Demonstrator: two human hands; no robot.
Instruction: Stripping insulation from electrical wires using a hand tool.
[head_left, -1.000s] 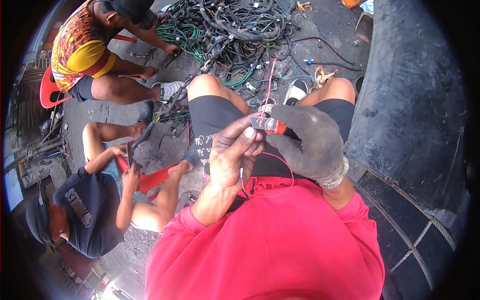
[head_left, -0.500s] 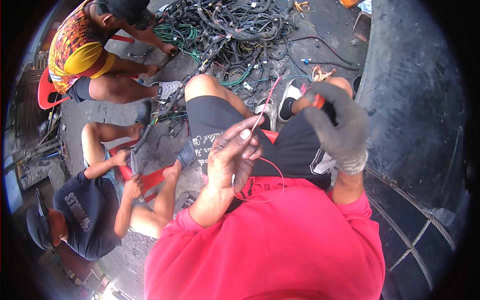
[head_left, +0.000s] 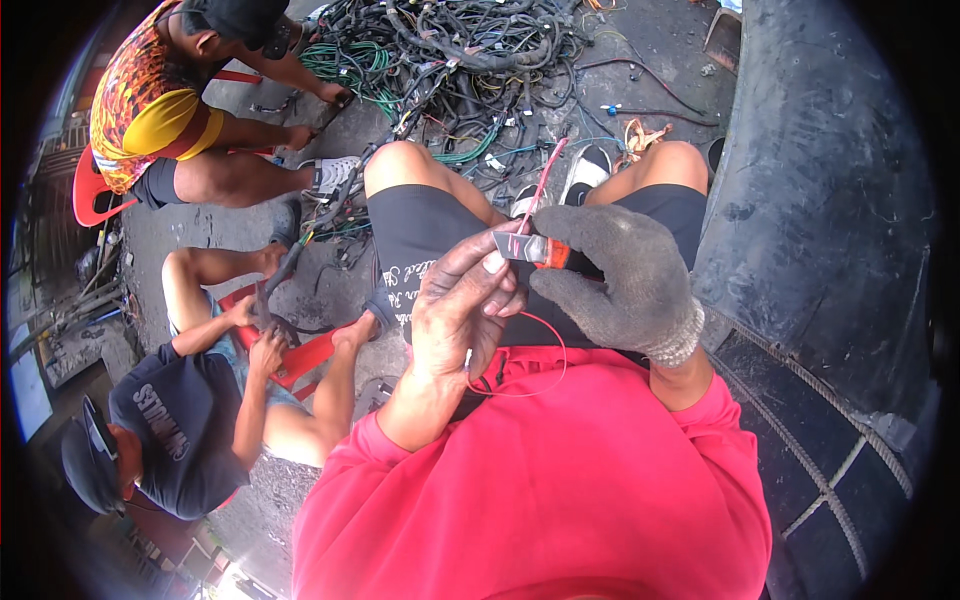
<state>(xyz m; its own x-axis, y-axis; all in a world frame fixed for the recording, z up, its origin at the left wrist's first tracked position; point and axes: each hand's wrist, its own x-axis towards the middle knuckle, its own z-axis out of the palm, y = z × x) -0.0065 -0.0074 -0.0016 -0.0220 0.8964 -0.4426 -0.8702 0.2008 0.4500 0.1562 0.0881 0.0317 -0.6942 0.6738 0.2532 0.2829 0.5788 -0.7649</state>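
- Red wire [head_left: 540, 190], thin and looping, runs between both hands above the seated person's lap, one end rising toward the wire heap, a loop sagging over the red shirt.
- The bare left hand [head_left: 462, 310] pinches the wire, fingers closed around it.
- The gloved right hand [head_left: 620, 280] grips a utility knife [head_left: 530, 248], its blade touching the wire beside the left thumb.
- A tangled wire heap [head_left: 450, 50] covers the ground just beyond the knees.
- A large dark tyre [head_left: 820, 200] walls off the right side.
- Two other people crouch at left; bare ground between them is narrow.
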